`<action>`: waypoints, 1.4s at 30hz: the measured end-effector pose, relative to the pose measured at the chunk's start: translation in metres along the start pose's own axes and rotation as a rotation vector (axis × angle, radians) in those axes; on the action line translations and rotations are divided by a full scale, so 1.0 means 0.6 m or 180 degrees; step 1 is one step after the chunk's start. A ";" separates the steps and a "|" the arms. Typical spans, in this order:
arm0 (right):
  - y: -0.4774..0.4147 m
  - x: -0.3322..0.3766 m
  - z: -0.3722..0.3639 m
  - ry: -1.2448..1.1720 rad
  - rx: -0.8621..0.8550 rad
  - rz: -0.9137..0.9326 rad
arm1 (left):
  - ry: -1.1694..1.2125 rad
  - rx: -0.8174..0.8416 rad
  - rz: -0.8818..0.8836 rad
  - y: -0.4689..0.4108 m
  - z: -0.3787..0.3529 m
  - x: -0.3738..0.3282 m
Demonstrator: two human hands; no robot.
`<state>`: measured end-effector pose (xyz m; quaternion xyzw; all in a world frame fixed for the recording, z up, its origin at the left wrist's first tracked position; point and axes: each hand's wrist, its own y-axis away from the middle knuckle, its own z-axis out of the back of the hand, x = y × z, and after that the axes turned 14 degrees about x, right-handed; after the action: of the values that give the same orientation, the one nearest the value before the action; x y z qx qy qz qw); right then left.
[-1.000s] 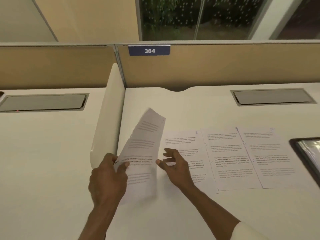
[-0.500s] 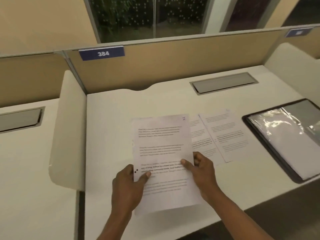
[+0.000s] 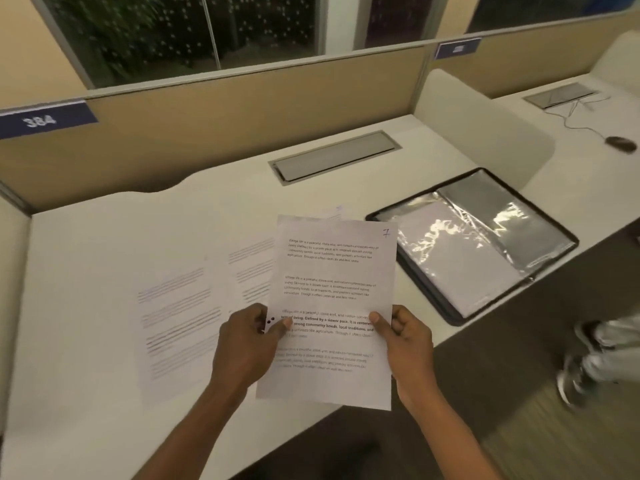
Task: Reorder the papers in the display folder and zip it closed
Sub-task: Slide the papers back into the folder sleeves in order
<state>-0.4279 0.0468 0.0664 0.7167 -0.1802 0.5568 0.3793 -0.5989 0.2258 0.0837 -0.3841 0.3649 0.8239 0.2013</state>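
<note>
I hold a printed sheet, marked 7 at its top right corner, up over the desk with both hands. My left hand pinches its left edge with thumb on top. My right hand pinches its right edge the same way. Other printed sheets lie flat on the white desk to the left and partly behind the held sheet. The black display folder lies open at the right of the desk, its clear plastic sleeves glinting.
A grey cable hatch is set into the desk at the back, before a tan partition. A white side divider stands right of the folder. Beyond it a mouse sits on the neighbouring desk. A person's shoes are on the floor, right.
The view has swung right, bringing the whole folder into sight. The sheet, held first by the left hand alone, is now gripped by both hands and has moved right toward the folder.
</note>
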 end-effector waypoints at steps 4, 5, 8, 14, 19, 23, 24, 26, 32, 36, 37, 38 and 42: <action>-0.006 0.011 0.115 -0.0080 -0.0068 0.0003 | 0.0034 0.0063 -0.0119 -0.017 -0.109 -0.065; -0.007 0.014 0.141 -0.0088 -0.0087 0.0003 | 0.0035 0.0069 -0.0154 -0.021 -0.136 -0.080; -0.008 0.026 0.212 -0.0118 -0.0160 -0.0012 | -0.0063 0.0135 -0.0224 -0.029 -0.204 -0.126; -0.034 0.052 0.325 -0.0173 -0.0313 -0.0038 | -0.0253 0.0242 -0.0312 -0.071 -0.296 -0.200; -0.091 0.080 0.404 -0.0145 -0.0451 -0.0035 | -0.0164 0.0287 -0.0345 -0.132 -0.361 -0.251; -0.157 0.109 0.475 -0.0009 -0.0458 -0.0046 | -0.0021 0.0363 -0.0376 -0.191 -0.420 -0.290; -0.178 0.116 0.495 0.0025 -0.0452 -0.0057 | 0.0038 0.0385 -0.0394 -0.209 -0.435 -0.300; -0.221 0.133 0.532 0.0102 -0.0435 -0.0087 | 0.0143 0.0408 -0.0416 -0.244 -0.461 -0.320; -0.345 0.185 0.628 0.0591 -0.0110 -0.0314 | 0.0212 0.0367 -0.0306 -0.328 -0.526 -0.390; -0.428 0.222 0.681 0.0885 0.0080 -0.0320 | 0.0319 0.0321 -0.0281 -0.365 -0.547 -0.430; -0.449 0.231 0.691 0.0914 0.0113 -0.0310 | 0.0317 0.0314 -0.0252 -0.372 -0.551 -0.436; -0.469 0.242 0.701 0.0946 0.0147 -0.0304 | 0.0305 0.0303 -0.0213 -0.378 -0.554 -0.442; -0.555 0.288 0.737 0.1034 0.0362 -0.0259 | 0.0267 0.0268 -0.0026 -0.401 -0.579 -0.459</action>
<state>0.1454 -0.0386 0.0728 0.6444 -0.0556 0.6587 0.3845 -0.1111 0.1061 0.0389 -0.4110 0.4057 0.7902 0.2051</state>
